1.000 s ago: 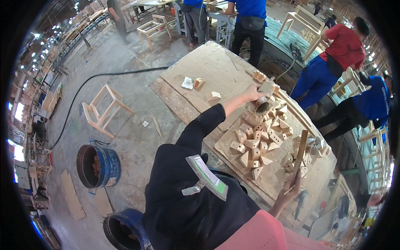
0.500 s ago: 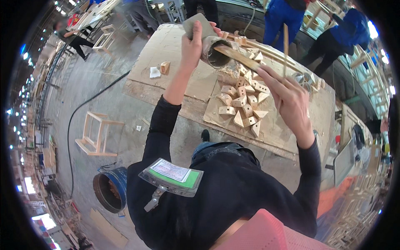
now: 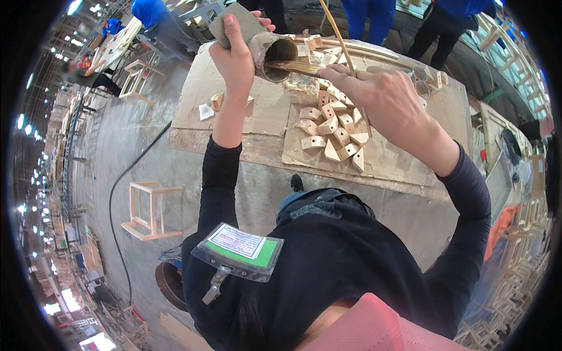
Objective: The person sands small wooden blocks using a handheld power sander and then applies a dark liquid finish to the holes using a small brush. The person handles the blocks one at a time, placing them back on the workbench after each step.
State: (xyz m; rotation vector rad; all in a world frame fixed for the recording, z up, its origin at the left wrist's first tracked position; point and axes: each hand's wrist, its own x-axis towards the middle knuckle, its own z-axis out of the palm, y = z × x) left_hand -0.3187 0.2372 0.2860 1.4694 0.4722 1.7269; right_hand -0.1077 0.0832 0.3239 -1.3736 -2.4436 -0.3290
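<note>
Left grip: left hand (image 3: pixel 234 55) wrapped tight around a grey-brown cylindrical container (image 3: pixel 266 50), held tipped on its side above the surface (image 3: pixel 234 111), open mouth facing the right hand.
Right grip: right hand (image 3: pixel 380 99) pinched shut on a thin wooden stick (image 3: pixel 342 44); the stick rises up and away from the fingers, its lower end passing beside the container mouth.
Container position: raised over the far-left part of the surface, just beside the pile of blocks.
Blocks: small pale wooden blocks (image 3: pixel 331 126), mostly wedge-shaped, heaped on a cardboard sheet (image 3: pixel 386 161) below the right hand.
Loose pieces: two small blocks (image 3: pixel 213 104) lie apart on the left of the surface.
Floor: a wooden stool frame (image 3: pixel 149 210) and a black cable (image 3: pixel 117 193) lie to the left.
Background: other people in blue stand beyond the far edge.
</note>
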